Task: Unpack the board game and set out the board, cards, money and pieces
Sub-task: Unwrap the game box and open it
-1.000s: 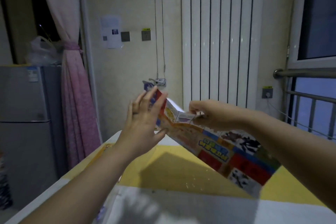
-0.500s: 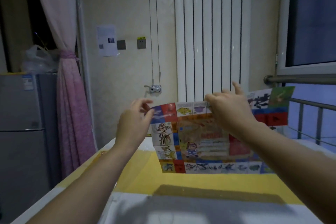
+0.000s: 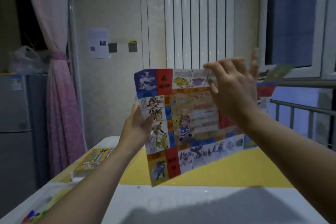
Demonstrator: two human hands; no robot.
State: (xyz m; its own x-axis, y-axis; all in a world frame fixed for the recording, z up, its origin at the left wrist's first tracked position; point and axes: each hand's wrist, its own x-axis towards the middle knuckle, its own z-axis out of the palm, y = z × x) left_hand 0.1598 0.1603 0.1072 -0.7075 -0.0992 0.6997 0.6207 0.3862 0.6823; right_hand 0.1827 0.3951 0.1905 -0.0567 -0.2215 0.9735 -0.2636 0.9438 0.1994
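Observation:
The colourful paper game board [image 3: 181, 118] hangs upright above the yellow and white table [image 3: 209, 174], printed side toward me, partly unfolded with its right part bent away. My left hand [image 3: 138, 129] pinches its left edge at mid height, thumb on the front. My right hand [image 3: 231, 87] is at the top edge, blurred, fingers spread in front of the sheet; whether it holds the edge is unclear. The yellow game box [image 3: 94, 158] lies flat at the table's left edge. Small coloured pieces [image 3: 36, 214] show at the bottom left corner.
A white radiator [image 3: 198, 18] stands on the wall behind the table. A pink curtain [image 3: 58, 85] and a grey fridge [image 3: 16, 123] are at left. A metal rail [image 3: 300, 107] and a window [image 3: 294, 16] are at right.
The board has opened from a folded bundle into an upright sheet. My left hand slid down to the left edge; my right hand moved along the top edge. The box came into view.

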